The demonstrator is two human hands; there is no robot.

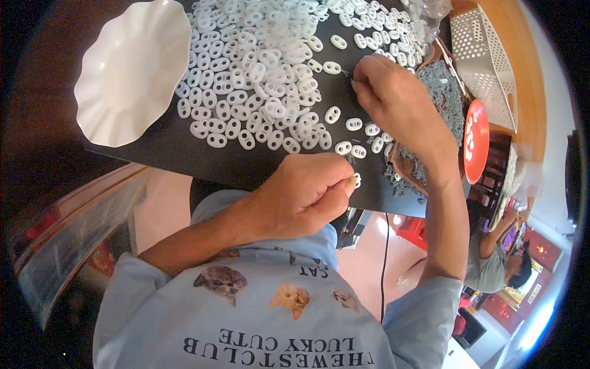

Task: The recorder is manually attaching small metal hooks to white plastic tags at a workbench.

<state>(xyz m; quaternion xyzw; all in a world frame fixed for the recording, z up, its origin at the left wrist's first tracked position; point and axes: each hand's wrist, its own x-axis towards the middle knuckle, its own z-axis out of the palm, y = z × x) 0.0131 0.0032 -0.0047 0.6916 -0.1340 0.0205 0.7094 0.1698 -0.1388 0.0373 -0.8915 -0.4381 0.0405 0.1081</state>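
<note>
My left hand (pixel 310 194) is closed in a pinch near the table's front edge. A small white oval two-hole plastic piece (pixel 357 180) pokes out between its thumb and forefinger. Farther off and to the right, my right hand (pixel 387 92) has its fingers drawn together over the table. A wisp of dark grey strand shows by its fingertips, but what they pinch is too small to make out. Several loose white pieces (pixel 353 124) lie between my hands. Left of them spreads a big heap of the same pieces (pixel 246 80). Dark grey short strands (pixel 444 92) are piled beside my right wrist.
A white scalloped dish (pixel 132 74) stands at the table's left. On the right are a red plate (pixel 482 126) with some white pieces and a white perforated basket (pixel 482 64). A clear plastic bag (pixel 430 15) lies at the far right. Another person (pixel 491 261) sits beyond.
</note>
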